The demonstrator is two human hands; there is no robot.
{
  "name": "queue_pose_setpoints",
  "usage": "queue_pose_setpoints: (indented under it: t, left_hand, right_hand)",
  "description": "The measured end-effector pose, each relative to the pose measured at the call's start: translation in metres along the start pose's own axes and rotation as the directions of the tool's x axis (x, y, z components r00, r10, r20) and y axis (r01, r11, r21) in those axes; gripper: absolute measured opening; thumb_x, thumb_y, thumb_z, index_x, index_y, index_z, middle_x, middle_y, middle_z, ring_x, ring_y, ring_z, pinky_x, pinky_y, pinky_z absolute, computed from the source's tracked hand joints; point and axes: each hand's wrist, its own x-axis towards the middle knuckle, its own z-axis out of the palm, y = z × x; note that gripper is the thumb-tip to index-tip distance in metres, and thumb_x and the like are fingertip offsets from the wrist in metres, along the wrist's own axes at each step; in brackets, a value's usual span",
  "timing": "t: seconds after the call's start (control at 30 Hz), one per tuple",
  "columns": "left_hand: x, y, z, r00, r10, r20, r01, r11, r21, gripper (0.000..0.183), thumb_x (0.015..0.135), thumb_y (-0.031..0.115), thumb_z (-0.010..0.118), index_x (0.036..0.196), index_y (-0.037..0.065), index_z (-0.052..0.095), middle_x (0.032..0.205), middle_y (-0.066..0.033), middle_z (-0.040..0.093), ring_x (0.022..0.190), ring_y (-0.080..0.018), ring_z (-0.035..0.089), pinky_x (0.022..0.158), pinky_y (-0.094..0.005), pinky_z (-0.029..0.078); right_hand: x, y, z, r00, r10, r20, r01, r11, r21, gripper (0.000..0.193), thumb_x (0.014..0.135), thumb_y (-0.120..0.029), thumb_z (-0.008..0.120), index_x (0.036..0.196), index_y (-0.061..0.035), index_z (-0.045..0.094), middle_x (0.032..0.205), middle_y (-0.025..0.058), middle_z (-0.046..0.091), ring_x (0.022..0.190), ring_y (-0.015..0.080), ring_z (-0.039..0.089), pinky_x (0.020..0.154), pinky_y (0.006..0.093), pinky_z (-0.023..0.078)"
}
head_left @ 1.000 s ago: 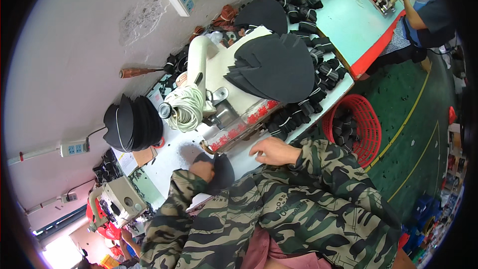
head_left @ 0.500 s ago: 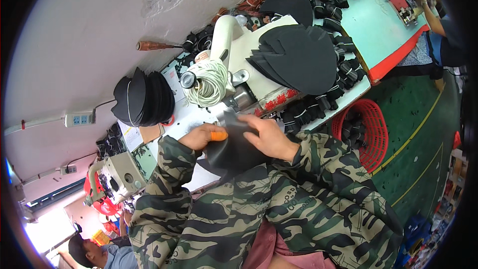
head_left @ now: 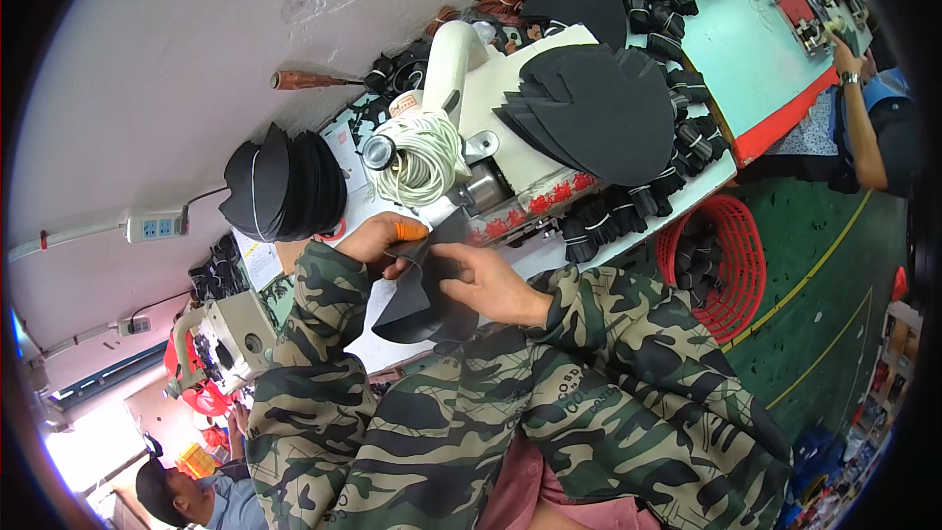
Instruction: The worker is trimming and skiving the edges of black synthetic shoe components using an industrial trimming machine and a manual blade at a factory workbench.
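My left hand (head_left: 373, 239), with an orange cover on one finger, is closed on the edge of a black sheet piece (head_left: 417, 306). My right hand (head_left: 498, 284) grips the same piece from the other side, thumb and fingers together near its upper part. The piece is bent between the hands and hangs toward my jacket. Just beyond my hands stands a cream sewing machine (head_left: 491, 88) with a coil of pale cord (head_left: 422, 155) at its end. Several cut black pieces (head_left: 613, 118) lie fanned out on the machine.
A tied stack of black pieces (head_left: 285, 185) stands to the left. An orange-handled tool (head_left: 304, 80) juts out by the wall. Black bundles (head_left: 599, 226) line the table edge, and a red basket (head_left: 751, 275) sits at right. Co-workers are at far right and lower left.
Both hands have moved left with the black piece, the right hand also slightly lower. The piece is now folded over more, and the left hand has come up nearer the cord coil.
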Motion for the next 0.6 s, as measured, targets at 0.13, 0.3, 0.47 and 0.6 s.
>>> queue_pose_setpoints:
  t: [0.13,0.3,0.47,0.6]
  left_hand:
    - [0.002,0.006,0.001,0.999,0.0,-0.032,-0.002,0.999,-0.046,0.026,0.095,0.02,0.044,0.098,0.001,0.061,0.053,-0.0069,0.052,0.037,-0.0132,0.045,0.035,-0.0262,0.033]
    - [0.035,0.008,0.02,0.982,0.087,-0.168,-0.092,0.996,-0.018,0.026,0.096,0.025,0.046,0.105,0.004,0.059,0.06,-0.0063,0.055,0.039,-0.0131,0.047,0.035,-0.0269,0.032]
    - [0.047,-0.021,0.06,0.798,0.523,-0.3,-0.218,0.714,0.666,0.033,0.099,0.027,0.053,0.107,-0.003,0.064,0.076,-0.0103,0.063,0.044,-0.0127,0.056,0.037,-0.025,0.041]
    - [0.015,-0.02,0.083,0.792,0.57,-0.218,-0.464,0.794,0.392,0.039,0.101,0.028,0.048,0.126,-0.002,0.053,0.084,-0.0135,0.066,0.051,-0.0125,0.061,0.043,-0.0225,0.044]
  right_hand:
    - [0.003,-0.002,-0.003,1.0,0.012,-0.003,-0.012,0.999,-0.031,0.05,0.084,-0.004,0.06,0.131,0.0085,0.047,0.08,0.0101,0.063,0.064,0.0084,0.056,0.059,0.0269,0.047]
    - [0.006,0.018,-0.032,0.992,-0.105,-0.076,0.1,0.993,-0.069,0.041,0.082,-0.007,0.062,0.122,0.0036,0.057,0.087,0.0135,0.068,0.074,0.0189,0.065,0.069,0.0329,0.051]
    - [0.005,-0.034,-0.087,0.97,-0.239,-0.043,0.12,0.624,-0.772,0.022,0.079,-0.005,0.058,0.098,-0.0017,0.067,0.09,0.0169,0.068,0.085,0.0368,0.064,0.076,0.0428,0.052]
    - [-0.03,-0.072,-0.114,0.925,-0.377,-0.049,0.225,0.646,-0.73,0.022,0.08,-0.001,0.06,0.099,-0.003,0.068,0.084,0.0145,0.068,0.074,0.031,0.065,0.065,0.0349,0.051]
